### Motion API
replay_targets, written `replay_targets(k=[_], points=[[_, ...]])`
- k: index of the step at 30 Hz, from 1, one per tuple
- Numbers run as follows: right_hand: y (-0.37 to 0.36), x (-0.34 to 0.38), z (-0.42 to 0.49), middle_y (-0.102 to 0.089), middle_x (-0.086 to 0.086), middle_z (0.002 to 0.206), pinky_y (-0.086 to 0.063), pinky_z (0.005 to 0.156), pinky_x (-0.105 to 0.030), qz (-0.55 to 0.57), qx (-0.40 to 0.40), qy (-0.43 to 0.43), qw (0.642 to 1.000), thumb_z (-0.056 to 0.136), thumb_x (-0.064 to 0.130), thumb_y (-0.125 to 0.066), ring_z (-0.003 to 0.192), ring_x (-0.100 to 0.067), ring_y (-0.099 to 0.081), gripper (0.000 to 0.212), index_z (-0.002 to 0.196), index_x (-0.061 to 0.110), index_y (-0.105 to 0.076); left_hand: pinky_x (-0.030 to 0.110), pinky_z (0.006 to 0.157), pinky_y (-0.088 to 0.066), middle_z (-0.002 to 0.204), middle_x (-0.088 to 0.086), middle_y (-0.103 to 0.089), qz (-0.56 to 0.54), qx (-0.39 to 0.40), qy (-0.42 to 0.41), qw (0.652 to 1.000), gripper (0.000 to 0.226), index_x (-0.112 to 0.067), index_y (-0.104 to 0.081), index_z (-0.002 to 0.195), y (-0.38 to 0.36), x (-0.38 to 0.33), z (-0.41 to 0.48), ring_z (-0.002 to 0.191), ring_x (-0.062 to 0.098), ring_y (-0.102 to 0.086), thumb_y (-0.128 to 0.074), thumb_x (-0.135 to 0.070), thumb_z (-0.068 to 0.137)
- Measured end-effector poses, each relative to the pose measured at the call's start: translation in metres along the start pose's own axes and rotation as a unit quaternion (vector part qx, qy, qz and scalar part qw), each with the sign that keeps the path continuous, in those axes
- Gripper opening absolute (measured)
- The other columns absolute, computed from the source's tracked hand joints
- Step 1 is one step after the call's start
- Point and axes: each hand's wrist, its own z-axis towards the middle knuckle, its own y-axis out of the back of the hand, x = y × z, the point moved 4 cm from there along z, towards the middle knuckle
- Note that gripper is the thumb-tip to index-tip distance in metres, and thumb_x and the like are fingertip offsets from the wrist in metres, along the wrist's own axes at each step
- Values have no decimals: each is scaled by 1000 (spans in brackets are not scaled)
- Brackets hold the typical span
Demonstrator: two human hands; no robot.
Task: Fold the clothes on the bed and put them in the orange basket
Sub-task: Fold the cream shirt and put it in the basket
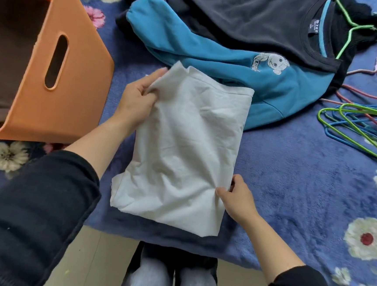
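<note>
1. The bed [292,197], under a blue flowered blanket, fills most of the frame and carries everything else.
2. The orange basket [75,76] stands at the upper left of the frame with something dark brown already in it. It is near the piece I hold, so the carry looks short.
3. A black top [251,18] lies across the top centre, overlapping a blue sweatshirt [278,93] just below it. Both are unfolded, so I judge the task far from done.
4. The white garment [183,142] sits in the centre of the frame as a long, wrinkled rectangle, its far edge over the blue sweatshirt.
5. Wire hangers [355,125] lie at the right edge, apart from my work.
6. My left grip [136,99] pinches the garment's upper left corner. My right grip [237,199] pinches its lower right edge, thumb on top.
7. To finish this fold well, I should smooth the creases and tuck in the loose layer at the lower left. Then I would bring the far end to the near end with the edges matched. I should lift it clear of the blue sweatshirt so nothing drags, and support it from beneath on the way to the basket.
</note>
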Motion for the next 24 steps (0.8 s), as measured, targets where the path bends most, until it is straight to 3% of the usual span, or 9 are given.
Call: replay_targets(k=[1, 3, 5, 6, 9, 11, 14, 19, 24], points=[[0, -1, 0, -56, 4, 84, -37, 63, -29, -2, -1, 1, 1000, 86, 17, -59, 86, -23, -54, 17, 99, 11, -50, 11, 89, -45, 113, -21, -62, 6, -29, 23, 999, 50, -36, -49, 129, 6, 12, -2, 98, -13, -58, -45, -1, 93], [1, -2, 0, -60, 1, 87, -42, 69, -33, 6, -4, -1, 1000, 85, 19, -60, 87, -23, -57, 19, 100, 12, -51, 26, 88, -52, 113, -9, -64, 5, -64, 116, 991, 37, -34, -49, 131, 17, 46, -14, 105, 7, -63, -53, -29, 95], [2, -4, -1, -62, 0, 89, -45, 73, -34, 30, -6, -6, 1000, 85, 20, -62, 87, -22, -59, 21, 102, 13, -52, 37, 78, -55, 105, 2, -67, -9, -64, 200, 978, 43, -23, -58, 118, 19, 76, -40, 105, 27, -65, -60, -53, 86], [2, -4, -3, -62, 1, 89, -45, 71, -32, 40, -4, -8, 999, 84, 21, -64, 85, -20, -58, 23, 102, 13, -52, 36, 77, -55, 99, 2, -68, -5, -70, 210, 975, 48, -20, -61, 109, 20, 86, -54, 99, 26, -66, -63, -59, 80], [0, -2, -9, -58, 7, 91, -41, 64, -26, 61, 8, -14, 998, 82, 25, -69, 82, -10, -55, 30, 104, 16, -50, 14, 59, -46, 83, -5, -65, 47, -72, 204, 975, 33, -13, -61, 92, 17, 100, -105, 69, 4, -61, -69, -44, 84], [-2, -4, -11, -59, 7, 97, -44, 69, -28, 69, 20, -26, 997, 79, 23, -72, 88, -13, -57, 34, 104, 15, -51, 21, 52, -37, 64, -3, -53, 91, -67, 181, 977, 36, -6, -53, 74, 18, 112, -132, 55, 8, -48, -67, -35, 88], [-3, -9, -15, -65, -2, 94, -49, 75, -35, 75, 11, -30, 997, 81, 15, -69, 91, -23, -63, 18, 94, 11, -57, 31, 56, -29, 57, 4, -38, 131, -133, 165, 969, 49, 2, -44, 64, 31, 127, -152, 57, 16, -35, -59, -34, 94], [-11, -21, -28, -68, -1, 90, -56, 83, -47, 146, 40, -64, 986, 84, 19, -69, 85, -19, -65, 14, 93, 12, -61, 38, 81, -48, 82, -9, -65, 144, -168, 215, 951, 25, -22, -62, 87, 29, 128, -163, 83, 17, -60, -61, -46, 89], [-14, -25, -30, -71, -5, 102, -59, 78, -39, 182, 95, -77, 976, 78, 5, -74, 89, -19, -69, 33, 108, 12, -60, 22, 67, -49, 97, -9, -68, 73, -53, 292, 952, 33, -19, -60, 108, 20, 125, -171, 85, 6, -64, -76, -31, 81]])
